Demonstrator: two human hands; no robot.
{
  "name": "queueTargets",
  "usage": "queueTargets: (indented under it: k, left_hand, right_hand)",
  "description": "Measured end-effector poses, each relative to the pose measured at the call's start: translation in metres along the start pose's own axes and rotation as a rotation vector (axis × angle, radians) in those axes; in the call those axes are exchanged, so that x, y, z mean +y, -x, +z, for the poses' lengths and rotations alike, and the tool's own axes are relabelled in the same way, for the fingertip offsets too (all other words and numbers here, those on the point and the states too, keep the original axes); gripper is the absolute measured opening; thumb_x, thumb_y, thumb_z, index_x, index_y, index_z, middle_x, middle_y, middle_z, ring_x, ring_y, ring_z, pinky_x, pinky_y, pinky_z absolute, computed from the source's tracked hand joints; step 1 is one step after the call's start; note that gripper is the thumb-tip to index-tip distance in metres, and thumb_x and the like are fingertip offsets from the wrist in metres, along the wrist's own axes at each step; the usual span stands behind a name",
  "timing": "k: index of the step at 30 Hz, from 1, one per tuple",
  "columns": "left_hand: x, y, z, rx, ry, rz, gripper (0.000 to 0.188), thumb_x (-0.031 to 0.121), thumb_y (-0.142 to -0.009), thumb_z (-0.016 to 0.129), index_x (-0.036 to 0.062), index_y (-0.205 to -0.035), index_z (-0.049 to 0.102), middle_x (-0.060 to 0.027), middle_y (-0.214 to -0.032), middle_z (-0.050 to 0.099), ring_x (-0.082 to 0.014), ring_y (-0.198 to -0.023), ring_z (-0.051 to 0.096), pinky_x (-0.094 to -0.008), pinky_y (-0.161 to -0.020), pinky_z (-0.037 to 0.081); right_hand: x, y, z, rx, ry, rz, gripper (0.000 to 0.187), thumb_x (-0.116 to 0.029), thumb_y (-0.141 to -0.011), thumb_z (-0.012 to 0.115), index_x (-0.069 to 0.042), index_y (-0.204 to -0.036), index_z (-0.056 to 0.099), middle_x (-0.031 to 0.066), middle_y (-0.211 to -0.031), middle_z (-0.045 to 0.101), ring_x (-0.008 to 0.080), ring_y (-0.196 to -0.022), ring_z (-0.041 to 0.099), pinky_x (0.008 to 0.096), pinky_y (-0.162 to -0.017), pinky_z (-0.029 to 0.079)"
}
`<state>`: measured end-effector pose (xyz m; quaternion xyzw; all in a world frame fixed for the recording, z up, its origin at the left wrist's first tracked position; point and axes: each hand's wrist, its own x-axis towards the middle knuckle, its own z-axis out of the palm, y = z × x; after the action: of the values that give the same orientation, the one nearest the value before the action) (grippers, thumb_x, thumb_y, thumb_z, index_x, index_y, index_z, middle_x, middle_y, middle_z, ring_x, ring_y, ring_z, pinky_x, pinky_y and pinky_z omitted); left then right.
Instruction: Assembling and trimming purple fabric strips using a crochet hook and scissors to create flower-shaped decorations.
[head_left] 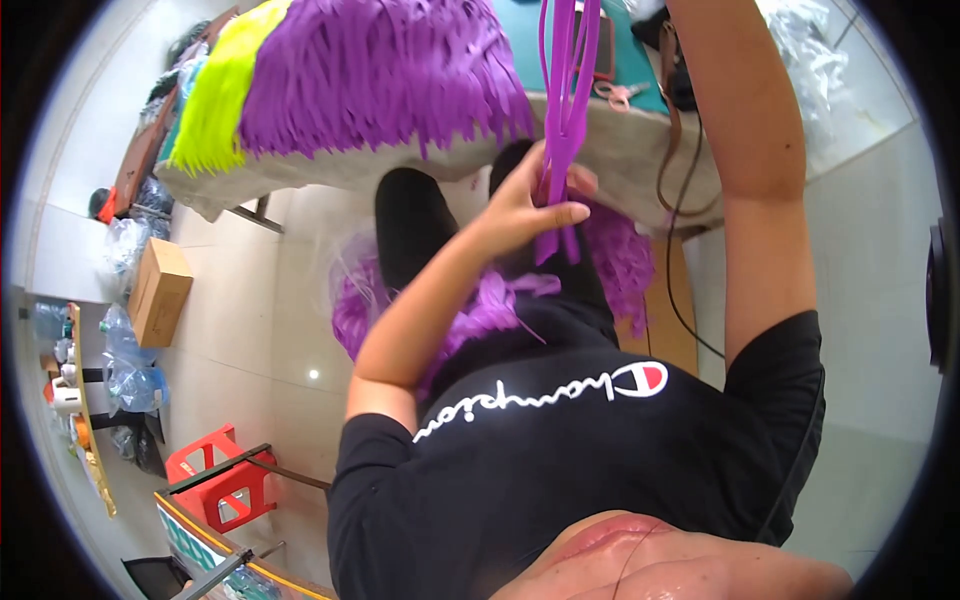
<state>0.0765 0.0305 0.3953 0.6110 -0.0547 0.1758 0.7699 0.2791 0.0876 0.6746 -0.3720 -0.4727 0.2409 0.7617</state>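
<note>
My left hand [530,205] is closed around a bunch of long, flat purple straps [572,110] in front of the table edge. The straps run upward from my fingers and leave the picture at the top, while their lower ends hang below my thumb. My right forearm [745,110] reaches up past the upper edge, so my right hand is out of sight. A thick layer of similar purple strips [380,75] covers the table to the left and hangs over its front. More purple strips [490,315] lie bunched on my lap, and another bunch [620,260] hangs beside my knee.
Bright yellow-green strips [225,85] lie at the table's left end. Pink-handled scissors [620,95] and a phone [603,55] rest on the green tabletop [640,65]. A dark cable [680,290] drops at the right. Leftward stand a cardboard box [160,290] and a red stool [225,485].
</note>
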Motion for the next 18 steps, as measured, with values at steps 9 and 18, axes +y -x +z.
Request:
queueTargets:
  k: [9,18]
  left_hand:
    - [0.103,0.037,-0.078,0.416,-0.125,-0.126,0.034,0.012,-0.094,0.051,-0.001,-0.125,0.043,-0.0047,-0.08,0.058,-0.0089,-0.064,0.058,-0.0212,-0.061,0.047]
    - [0.152,0.0,-0.174,0.972,-0.233,0.121,0.045,0.017,-0.091,0.058,0.0018,-0.13,0.04,-0.0082,-0.087,0.059,-0.0113,-0.067,0.06,-0.0225,-0.061,0.05]
  right_hand:
    - [0.123,-0.186,-0.009,-0.065,-0.533,0.722,0.009,-0.01,-0.089,0.056,-0.005,-0.082,0.056,0.0039,-0.064,0.054,0.015,-0.052,0.052,0.0266,-0.047,0.046]
    - [0.309,-0.384,0.062,-0.047,-0.522,0.922,0.02,-0.021,-0.092,0.052,-0.008,-0.078,0.054,0.0046,-0.064,0.056,0.0164,-0.052,0.054,0.0326,-0.049,0.05]
